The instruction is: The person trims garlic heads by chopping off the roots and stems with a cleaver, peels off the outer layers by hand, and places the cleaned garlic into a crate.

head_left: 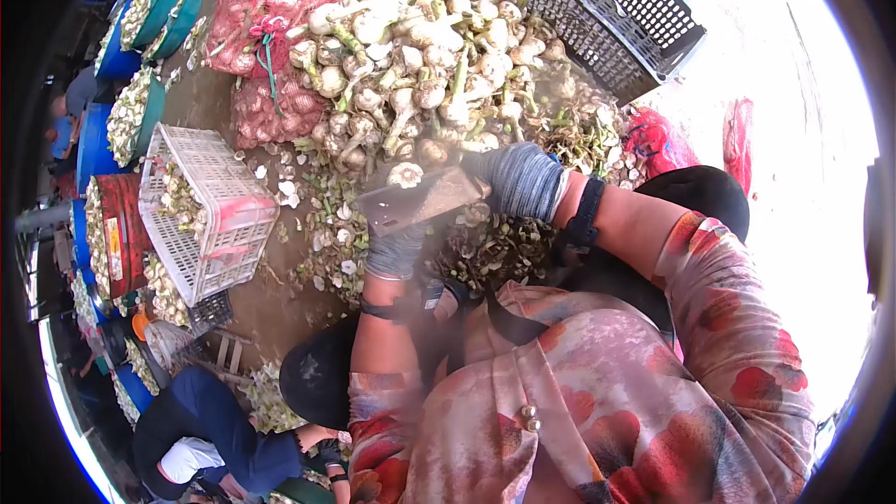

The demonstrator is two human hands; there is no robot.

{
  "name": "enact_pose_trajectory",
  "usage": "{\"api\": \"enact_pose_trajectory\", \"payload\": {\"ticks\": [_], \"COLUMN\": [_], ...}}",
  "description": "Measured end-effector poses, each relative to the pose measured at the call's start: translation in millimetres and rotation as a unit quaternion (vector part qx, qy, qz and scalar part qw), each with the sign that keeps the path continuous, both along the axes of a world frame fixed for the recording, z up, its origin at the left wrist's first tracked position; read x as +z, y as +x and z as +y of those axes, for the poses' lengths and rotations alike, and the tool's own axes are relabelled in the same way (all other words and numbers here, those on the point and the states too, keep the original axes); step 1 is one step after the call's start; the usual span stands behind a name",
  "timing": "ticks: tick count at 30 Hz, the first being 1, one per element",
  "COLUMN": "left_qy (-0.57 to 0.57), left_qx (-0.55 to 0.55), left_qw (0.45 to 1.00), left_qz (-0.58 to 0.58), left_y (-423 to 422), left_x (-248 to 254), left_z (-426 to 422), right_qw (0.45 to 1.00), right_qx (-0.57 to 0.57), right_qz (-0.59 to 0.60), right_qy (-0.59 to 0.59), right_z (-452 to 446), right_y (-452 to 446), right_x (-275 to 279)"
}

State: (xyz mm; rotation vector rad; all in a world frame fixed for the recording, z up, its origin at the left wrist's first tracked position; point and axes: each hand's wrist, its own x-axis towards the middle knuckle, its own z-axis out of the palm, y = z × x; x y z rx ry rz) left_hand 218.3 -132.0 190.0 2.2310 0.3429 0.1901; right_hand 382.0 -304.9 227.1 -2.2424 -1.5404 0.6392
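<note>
My right hand (525, 182), in a grey knitted glove, is closed around the handle end of a wide-bladed knife (420, 203). The blade points left, across the front of my left hand (396, 250), which wears a grey glove too. Just past the blade's far edge shows a garlic bulb (405, 175) with its pale face up, apparently held in my left fingers; the blade hides most of them. Beyond both hands rises a large heap of garlic bulbs (429, 65) with stems. Cut stems and peelings (495, 247) lie below my hands.
Red mesh sacks of garlic (275, 9) stand behind the heap at left. A black plastic crate (607, 19) is at far right, a white crate (210, 215) at left. Filled tubs (135, 117) line the left side. Another person (219, 434) bends at lower left.
</note>
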Motion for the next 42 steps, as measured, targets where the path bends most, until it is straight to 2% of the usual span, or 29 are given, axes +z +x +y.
{"api": "enact_pose_trajectory", "payload": {"ticks": [3,5,8,9,10,12,13,14,16,17,18,20,21,22,23,25,26,27,28,29,30,32,33,34,35,37,39,40,42], "left_qy": [-0.178,-0.191,-0.173,-0.179,0.008,0.092,0.135,-0.217,-0.542,-0.593,-0.641,-0.688,-0.417,-0.097,0.234,0.31,0.059,-0.196,-0.241,-0.311,-0.265,0.089,-0.168,-0.38,-0.5,-0.436,-0.31,-0.178,0.06], "left_qx": [0.117,0.131,0.139,0.133,0.102,0.105,0.11,0.109,0.097,0.105,0.112,0.116,0.092,0.057,0.018,0.007,0.12,0.223,0.289,0.347,0.444,0.423,0.432,0.425,0.448,0.545,0.413,0.343,0.207], "left_qw": [0.974,0.971,0.974,0.975,0.989,0.975,0.963,0.945,0.808,0.778,0.745,0.708,0.902,0.993,0.972,0.951,0.99,0.95,0.923,0.87,0.844,0.886,0.827,0.664,0.589,0.641,0.835,0.916,0.975], "left_qz": [-0.077,-0.062,-0.034,-0.026,-0.105,-0.174,-0.206,-0.22,-0.21,-0.178,-0.144,-0.111,-0.072,-0.023,0.029,0.006,-0.048,-0.098,-0.081,-0.163,-0.142,-0.17,-0.32,-0.485,-0.451,-0.321,-0.192,-0.107,0.049], "left_y": [13,13,22,25,31,33,34,30,27,28,29,27,25,21,19,8,5,2,-3,-12,-16,-55,-67,-78,-79,-29,3,25,57], "left_x": [67,83,58,51,50,52,53,55,50,40,30,25,25,25,25,23,23,24,33,31,58,46,47,48,62,52,-24,-51,-93], "left_z": [-30,-24,-14,-17,-22,-27,-29,-30,-28,-26,-23,-19,-15,-11,-7,-6,-5,-4,7,28,52,133,164,195,211,203,218,218,213], "right_qw": [0.986,0.977,0.893,0.858,0.847,0.841,0.885,0.904,0.911,0.911,0.941,0.955,0.967,0.967,0.981,0.997,0.996,0.995,0.988,0.976,0.977,0.975,0.964,0.962,0.959,0.962,0.964,0.958,0.956], "right_qx": [-0.124,-0.2,-0.2,-0.211,-0.225,-0.225,-0.186,-0.141,-0.11,-0.082,-0.07,-0.036,-0.004,-0.003,0.004,0.017,0.001,-0.022,-0.068,-0.112,-0.123,-0.181,-0.228,-0.236,-0.246,-0.24,-0.228,-0.232,-0.228], "right_qz": [0.043,0.069,0.362,0.468,0.481,0.482,0.424,0.356,0.319,0.283,0.257,0.222,0.184,0.183,0.146,0.075,0.079,0.055,0.053,0.047,0.057,0.1,0.135,0.134,0.132,0.126,0.141,0.167,0.185], "right_qy": [-0.105,-0.031,0.178,0.02,-0.04,-0.095,0.048,0.191,0.239,0.287,0.206,0.192,0.178,0.177,0.125,0.021,-0.035,-0.079,-0.132,-0.18,-0.162,-0.086,-0.026,-0.042,-0.057,-0.023,0.007,-0.008,0.024], "right_z": [-8,-5,18,21,24,31,33,35,41,44,36,30,26,24,24,21,22,21,18,14,7,1,1,5,8,11,12,14,11], "right_y": [43,34,2,2,-5,-7,-9,-9,-11,-12,-13,-9,-6,-4,-1,1,5,9,16,26,31,32,29,29,29,31,32,32,35], "right_x": [-54,-45,-25,-10,15,29,21,12,1,0,0,10,14,20,25,28,19,17,-2,-21,-23,-27,-30,-24,-17,-20,-17,-4,-14]}}
